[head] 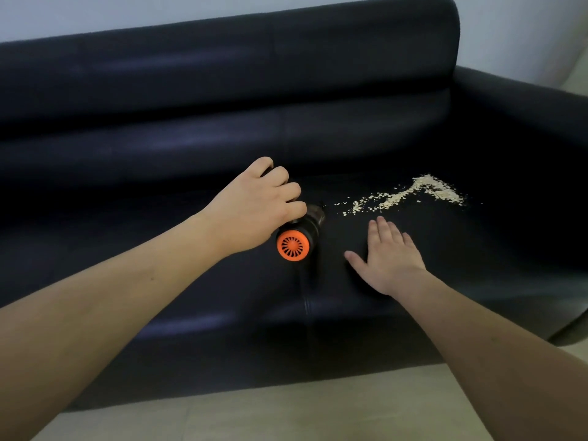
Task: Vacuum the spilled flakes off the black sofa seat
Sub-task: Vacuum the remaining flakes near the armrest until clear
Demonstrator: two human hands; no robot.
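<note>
Fingers, left hand (254, 205): curled over the top of the handheld vacuum (299, 232), knuckles up, gripping its dark body from above.
Fingers, right hand (389, 253): straight and close together, palm down, lying flat on the sofa seat (477, 249) and holding nothing; thumb spread out toward the vacuum.
Vacuum, place: on the seat near the seam between the two cushions, under the left hand and just beside the right hand's thumb, not touching it.
Vacuum, axis: long axis runs from the near orange vented end cap (292, 245), which faces the camera, away toward the backrest and slightly right; the far end with the clear section points toward the spill.
Vacuum, nozzle: mostly hidden by the left fingers; whether it touches the seat cannot be told.
Flakes (410, 194): pale scattered trail on the right cushion, beyond the right fingertips and to the right of the vacuum's far end, thin near the vacuum and densest at the far right.
Flakes versus fingers: near the right fingertips, apart from both hands.
Sofa backrest (222, 74): black, glossy, behind everything.
</note>
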